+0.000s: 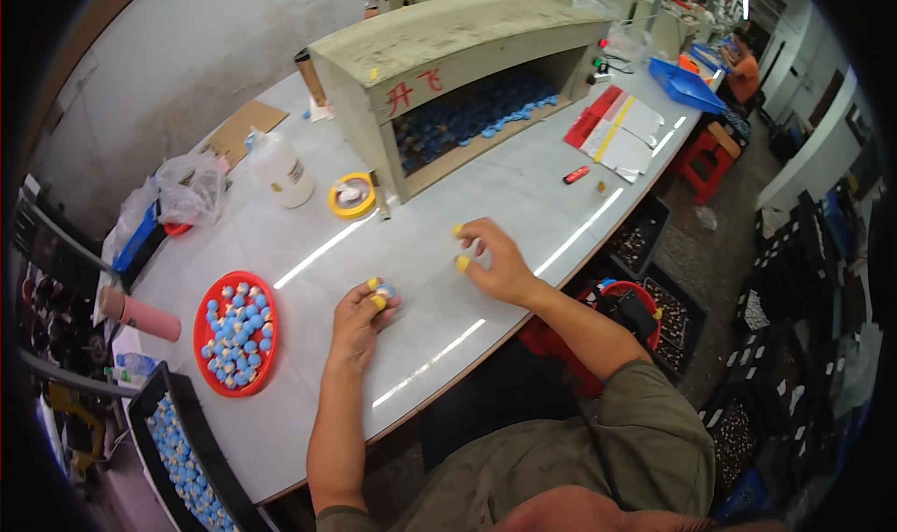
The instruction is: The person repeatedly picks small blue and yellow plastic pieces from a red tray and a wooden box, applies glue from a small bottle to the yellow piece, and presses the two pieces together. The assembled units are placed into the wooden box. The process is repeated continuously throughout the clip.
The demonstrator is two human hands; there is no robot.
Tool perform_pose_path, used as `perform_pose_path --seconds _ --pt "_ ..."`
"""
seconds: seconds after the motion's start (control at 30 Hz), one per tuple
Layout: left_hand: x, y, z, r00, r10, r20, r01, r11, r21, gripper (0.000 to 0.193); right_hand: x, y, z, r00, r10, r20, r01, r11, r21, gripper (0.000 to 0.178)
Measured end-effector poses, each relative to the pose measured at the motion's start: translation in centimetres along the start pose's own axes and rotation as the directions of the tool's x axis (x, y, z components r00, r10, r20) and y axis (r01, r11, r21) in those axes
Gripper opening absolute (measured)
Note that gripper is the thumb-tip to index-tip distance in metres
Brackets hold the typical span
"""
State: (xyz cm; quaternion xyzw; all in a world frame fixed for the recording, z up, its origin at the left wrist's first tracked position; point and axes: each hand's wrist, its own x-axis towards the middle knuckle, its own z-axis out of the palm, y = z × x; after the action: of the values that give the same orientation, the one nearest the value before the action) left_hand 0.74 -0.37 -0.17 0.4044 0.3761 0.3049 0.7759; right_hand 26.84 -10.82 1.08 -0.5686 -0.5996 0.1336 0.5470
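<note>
- Cap [384,291]: a small blue, rounded piece, pinched between the yellow-tipped fingers of the left hand [360,319], just above the worktop [523,196]; mostly hidden by the fingers.
- Right hand [495,263]: fingers spread and curled, yellow cots on the tips, resting on the worktop near the cap; whether it holds anything cannot be told.
</note>
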Motion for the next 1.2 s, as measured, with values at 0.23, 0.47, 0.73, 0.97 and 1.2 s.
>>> perform_pose_path --seconds 0.23,0.47,0.73,0.97,1.2 --pt "0.3 -0.2 0.7 0.999 -0.039 0.024 0.038 0.998 0.044 0.025 -2.9 12.0 -16.2 0.494 0.026 -0.869 -0.683 0.63 -0.369 0.064" --pt "-0.1 0.2 0.3 0.999 -0.041 0.021 0.038 0.991 0.129 0.028 -1.0 16.3 -19.8 0.653 0.18 -0.736 -0.716 0.464 -0.522 0.045" --pt "0.6 -0.1 -0.7 0.998 -0.029 0.048 0.017 0.974 0.225 0.03 1.4 3.3 -3.6 0.983 0.087 -0.159 -0.092 0.995 -0.027 0.032" --pt "0.8 -0.1 -1.2 0.995 -0.046 0.087 0.034 0.99 0.139 0.031 0.9 -1.9 6.0 0.98 -0.099 0.174 0.061 0.975 0.212 0.028" --pt "0.3 -0.1 -0.8 0.986 -0.079 0.146 0.044 0.973 0.228 0.035 -0.6 -0.6 7.3 0.929 -0.371 0.005 0.369 0.926 0.082 0.023"
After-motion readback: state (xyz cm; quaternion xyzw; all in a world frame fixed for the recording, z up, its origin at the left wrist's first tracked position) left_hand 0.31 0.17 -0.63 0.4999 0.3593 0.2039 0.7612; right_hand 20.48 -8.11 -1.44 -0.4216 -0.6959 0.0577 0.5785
